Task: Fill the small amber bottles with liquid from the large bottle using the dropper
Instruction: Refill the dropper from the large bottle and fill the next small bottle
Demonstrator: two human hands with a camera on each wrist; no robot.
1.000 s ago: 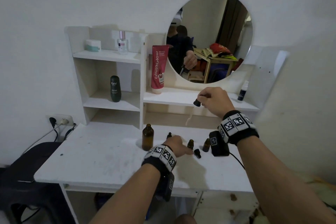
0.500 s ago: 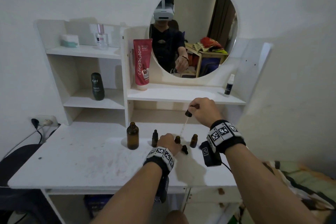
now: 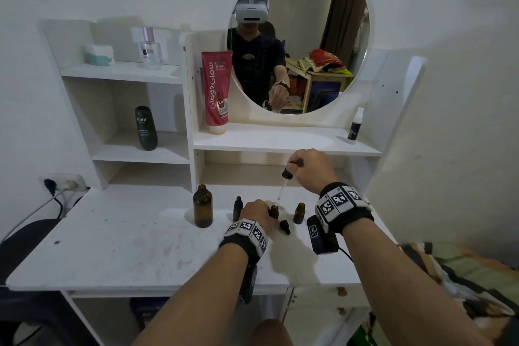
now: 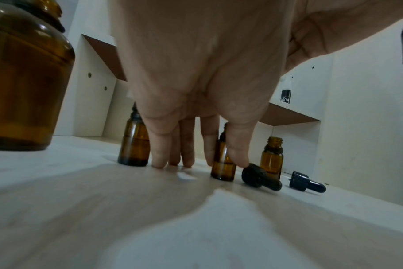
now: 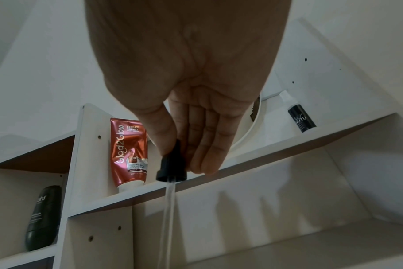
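On the white desk (image 3: 118, 247) stands a large open amber bottle (image 3: 202, 206) (image 4: 28, 81). To its right stand a capped small bottle (image 3: 238, 208) (image 4: 133, 145), a middle small bottle (image 3: 273, 210) (image 4: 222, 170) and an open small bottle (image 3: 299, 213) (image 4: 271, 158). My left hand (image 3: 257, 213) pinches the middle one between thumb (image 4: 238, 151) and index finger, other fingertips on the desk. My right hand (image 3: 295, 166) pinches the bulb of a black dropper (image 3: 287, 174) (image 5: 171, 171). Its glass pipette (image 3: 280, 191) (image 5: 169, 209) points down just above the middle bottle. Two dropper caps (image 4: 261, 180) (image 4: 307, 183) lie beside the bottles.
A white shelf (image 3: 280, 146) overhangs the desk just behind my right hand, carrying a red tube (image 3: 216, 93) and a small spray bottle (image 3: 355, 126). A dark green bottle (image 3: 146, 128) stands in the left cubby. A wall socket with cables (image 3: 64, 182) sits far left.
My right hand has brought the dropper down and left, so the pipette tip now hangs close over the middle bottle. My left hand has stayed on that bottle. My head tilted up.
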